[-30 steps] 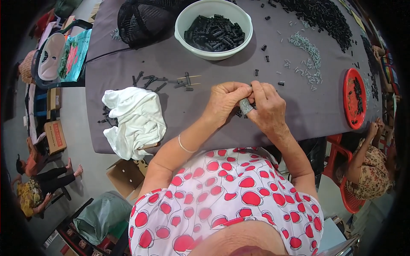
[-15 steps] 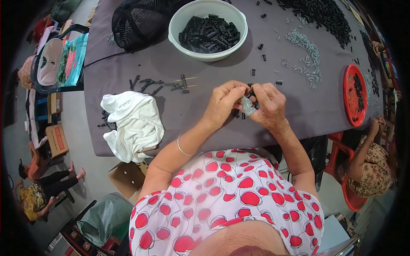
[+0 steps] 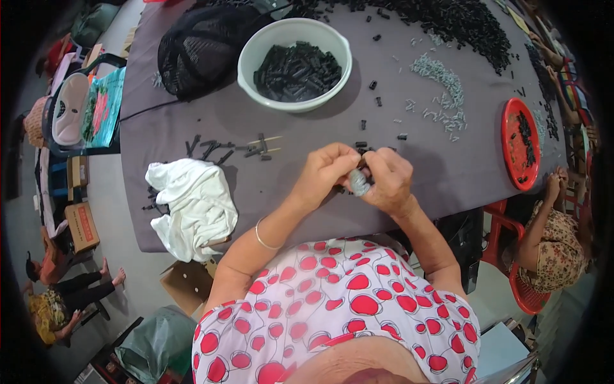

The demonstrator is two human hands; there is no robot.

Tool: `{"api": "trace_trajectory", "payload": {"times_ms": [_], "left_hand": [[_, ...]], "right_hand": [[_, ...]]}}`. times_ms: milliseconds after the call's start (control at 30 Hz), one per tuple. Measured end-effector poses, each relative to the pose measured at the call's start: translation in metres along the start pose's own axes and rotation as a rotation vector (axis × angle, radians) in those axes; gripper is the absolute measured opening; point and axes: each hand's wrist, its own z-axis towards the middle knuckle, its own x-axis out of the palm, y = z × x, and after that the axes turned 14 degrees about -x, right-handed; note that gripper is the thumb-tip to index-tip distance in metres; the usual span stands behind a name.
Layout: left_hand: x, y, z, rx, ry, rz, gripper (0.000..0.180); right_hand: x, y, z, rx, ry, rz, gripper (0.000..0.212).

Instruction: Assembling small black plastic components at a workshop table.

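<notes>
My left hand [image 3: 322, 174] and my right hand [image 3: 390, 182] meet over the near part of the table, fingertips nearly touching. The left thumb and forefinger are pinched together, and what they hold is too small to make out. Between the hands, against my right fingers, shows a small black piece [image 3: 364, 164]. Below it, at the right hand, is a grey speckled clump [image 3: 359, 183]; I cannot tell if it is loose grey bits or a wrapping. More small black pieces lie just beyond the fingertips and partly under the hands.
A pale bowl [image 3: 248, 83] of black pieces stands ahead, beside a black mesh cap [image 3: 192, 57]. Grey bits [image 3: 448, 80] and a black heap [image 3: 470, 32] lie far right, near a red tray [image 3: 510, 150]. Left are a white cloth [image 3: 195, 205] and thin black parts [image 3: 214, 148]. Other people sit around.
The view has shifted, so the table things sit lower and a little further left. Both hands stay together at the same work, with only slight finger movement.
</notes>
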Motion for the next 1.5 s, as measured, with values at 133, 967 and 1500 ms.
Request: {"api": "trace_trajectory", "payload": {"times_ms": [133,967,1500], "left_hand": [[-0.004,-0.003,-0.002,-0.012,0.038,0.128,0.014],[0.000,-0.045,-0.007,1.060,-0.717,0.882,0.013],[-0.017,-0.099,0.020,1.245,-0.928,1.405,0.015]], "right_hand": [[-0.009,0.001,-0.001,0.011,0.107,0.045,0.026],[-0.053,-0.072,-0.022,0.401,0.183,0.156,0.020],[-0.051,-0.061,-0.036,0.482,0.129,0.209,0.024]]}}
